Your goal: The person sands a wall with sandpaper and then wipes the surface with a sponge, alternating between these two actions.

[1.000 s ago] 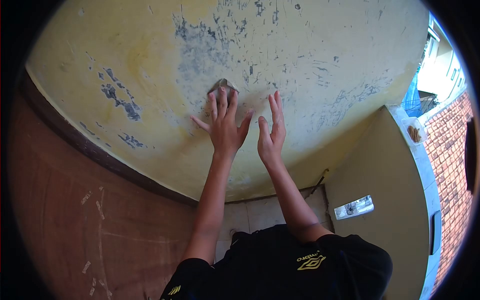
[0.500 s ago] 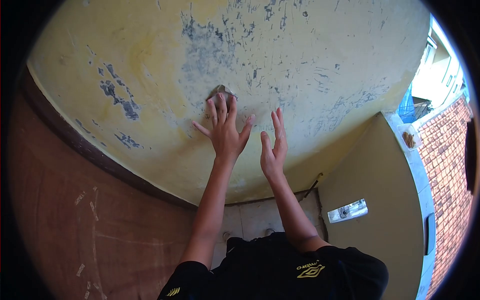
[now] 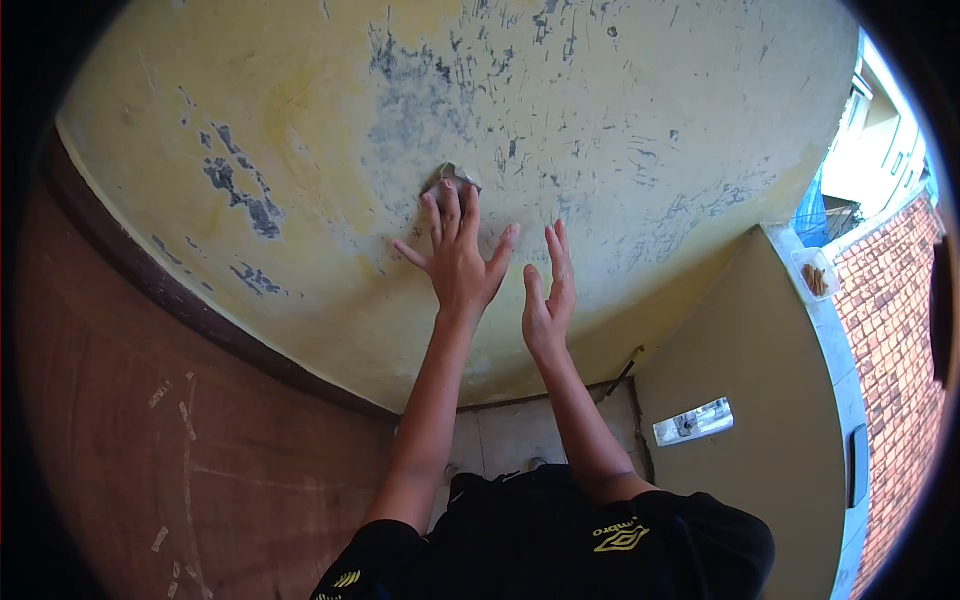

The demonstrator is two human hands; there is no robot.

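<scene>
My left hand (image 3: 462, 262) is spread against the yellow wall (image 3: 330, 250), its middle fingertips pressing a small folded piece of sandpaper (image 3: 460, 180) flat to the surface. The thumb and little finger stick out to the sides. Just above the sandpaper is a scraped grey patch (image 3: 415, 110) of worn paint. To the right, my right hand (image 3: 549, 300) is raised close to the wall with its fingers stretched upward and its palm turned toward the left hand. It holds nothing.
A low wall (image 3: 730, 340) on the right carries a plastic tub (image 3: 815, 274) with brown contents on its ledge, and a silver plate (image 3: 693, 423) is on its side. Roof tiles (image 3: 890, 310) lie beyond. A brown surface (image 3: 270, 430) fills the lower left.
My left hand and the sandpaper have shifted slightly up and to the right. My right hand has hardly moved.
</scene>
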